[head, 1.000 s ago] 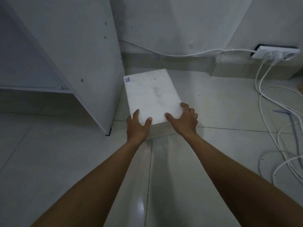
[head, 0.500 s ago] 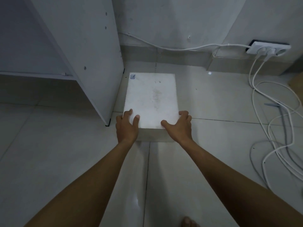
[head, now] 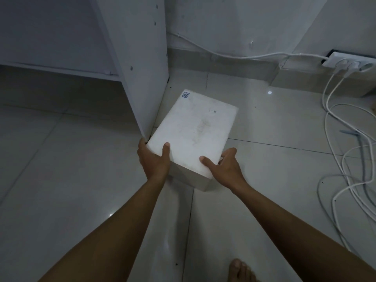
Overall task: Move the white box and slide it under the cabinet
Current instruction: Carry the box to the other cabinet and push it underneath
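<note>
at the upper left of the frame stands the cabinet (head: 140, 58), a pale panel unit with a shelf board running off to the left and an open gap beneath it above the tiled floor (head: 61, 169). its side panel comes down to the floor near the middle of the frame. just right of that panel's lower front corner is the white box (head: 195, 135), turned at an angle, its near left corner touching or almost touching the panel's foot; whether it rests on the floor or is lifted cannot be told. a small blue mark sits at its far left corner. the left hand (head: 153, 159) grips the box's near left corner, thumb on top, fingers down the side. the right hand (head: 225, 165) clasps the near right corner, thumb on the top face. at the lower right a bare foot (head: 241, 270) shows. at the right edge, white cables (head: 333, 139) trail from a power strip (head: 350, 63) by the wall.
</note>
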